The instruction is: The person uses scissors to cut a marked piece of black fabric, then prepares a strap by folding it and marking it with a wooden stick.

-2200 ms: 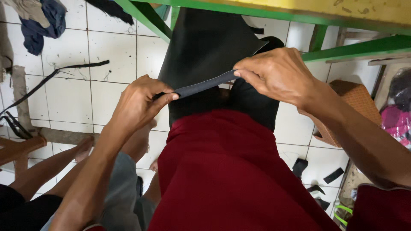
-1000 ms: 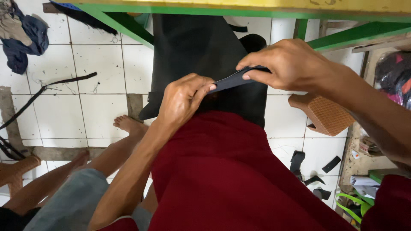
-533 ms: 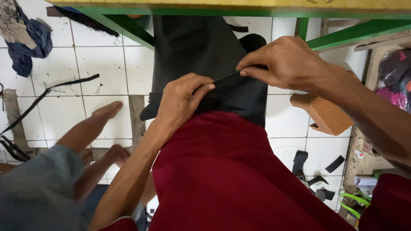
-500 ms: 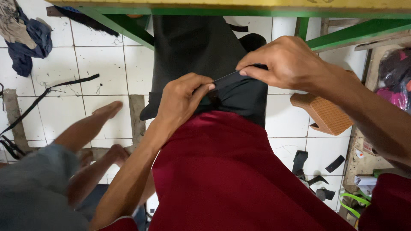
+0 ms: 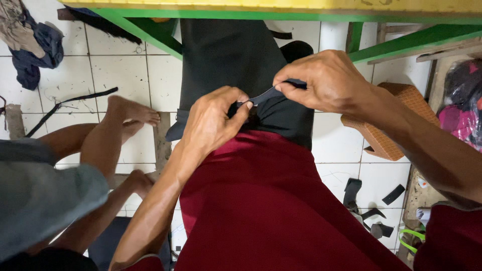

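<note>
I hold a narrow black strip (image 5: 266, 94) stretched taut between both hands, just above the black cloth (image 5: 226, 60) that hangs down from the green and yellow table frame (image 5: 281, 9) and lies over my lap. My left hand (image 5: 213, 120) is closed, thumb and fingertips pinching the strip's near end right against the black cloth. My right hand (image 5: 326, 83) is closed too, pinching the far end a little higher, to the right of the cloth's middle. The strip runs slanting between the two pinches, free of the cloth along its short middle.

Judging from how things lie, the work is at an early or middle stage: the strip is gripped and pulled straight, yet I cannot tell whether any of it is already fixed to the black cloth, since my fingers hide both ends. The red cloth (image 5: 261, 200) lies below the black cloth, across my thighs, untouched by either hand. Left of the black cloth another person's bare legs and foot (image 5: 130, 113) rest on the tiled floor (image 5: 115, 65); right of it black offcuts (image 5: 371, 200) lie scattered.
</note>
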